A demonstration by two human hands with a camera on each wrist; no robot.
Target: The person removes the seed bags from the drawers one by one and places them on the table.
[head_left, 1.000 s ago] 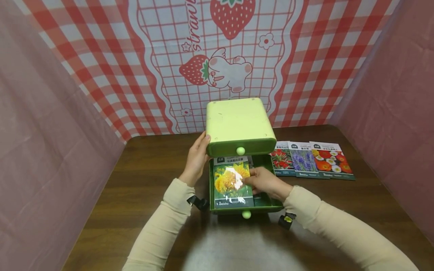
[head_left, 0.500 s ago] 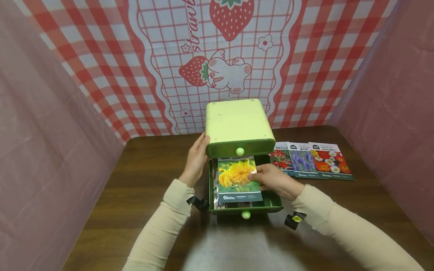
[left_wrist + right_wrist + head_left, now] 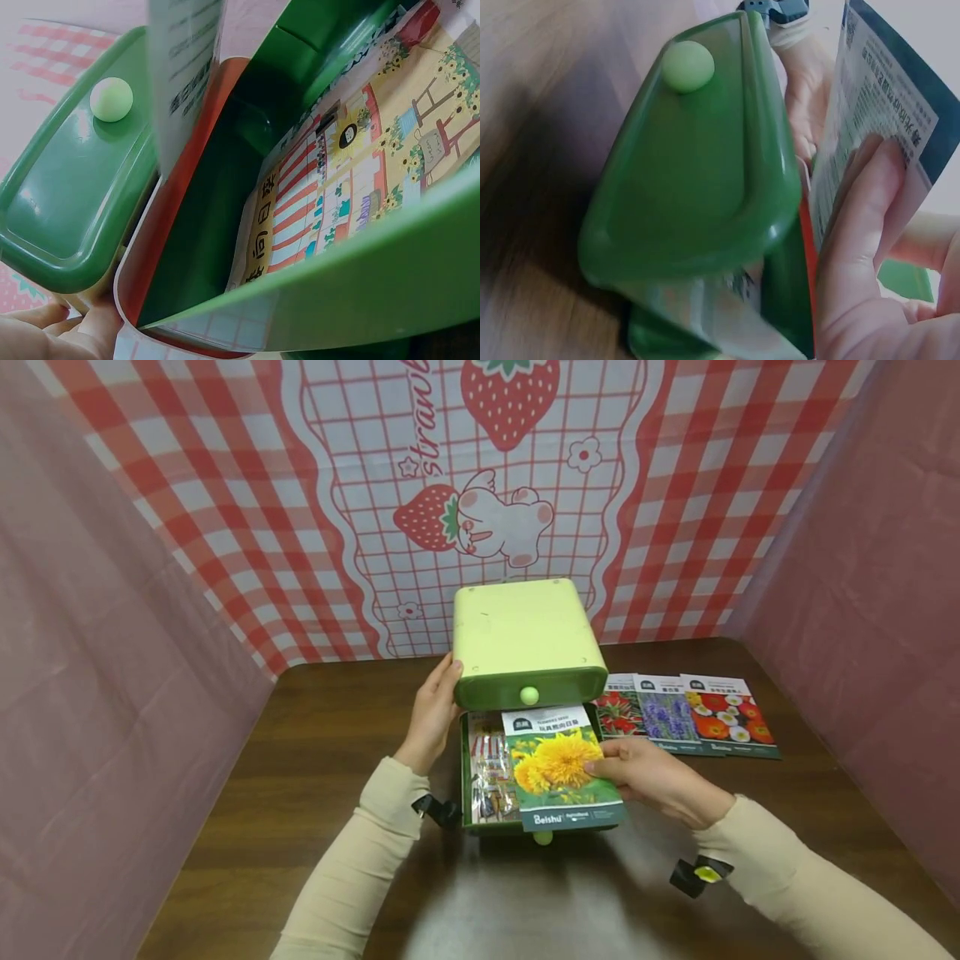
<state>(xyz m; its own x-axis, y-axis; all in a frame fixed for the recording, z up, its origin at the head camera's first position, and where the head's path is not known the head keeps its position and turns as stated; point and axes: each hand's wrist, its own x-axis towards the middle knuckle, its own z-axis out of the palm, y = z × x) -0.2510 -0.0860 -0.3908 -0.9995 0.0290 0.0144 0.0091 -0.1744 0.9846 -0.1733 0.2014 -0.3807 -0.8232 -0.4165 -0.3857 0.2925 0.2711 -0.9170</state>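
A seed packet with yellow flowers (image 3: 558, 768) is pinched along its right edge by my right hand (image 3: 660, 777), thumb on the front and fingers behind. It hangs tilted above the pulled-out lower drawer (image 3: 467, 777) of a small green cabinet (image 3: 525, 627). My left hand (image 3: 431, 714) holds the cabinet's left side, near the front corner. Inside the drawer lies another packet with an illustrated picture (image 3: 352, 187), partly covered in the head view. The right wrist view shows the printed back of the held packet (image 3: 877, 97) with fingers against it.
Three seed packets overlap on the table right of the cabinet: red flowers (image 3: 619, 714), purple flowers (image 3: 667, 718) and orange poppies (image 3: 731, 722). The upper drawer, with a round knob (image 3: 529, 696), is closed. A checked cloth (image 3: 345, 568) hangs behind the brown table (image 3: 337, 752).
My right hand has lifted the yellow-flower packet out of the drawer and carried it rightward and toward me. The illustrated packet beneath is now exposed. My left hand has stayed on the cabinet.
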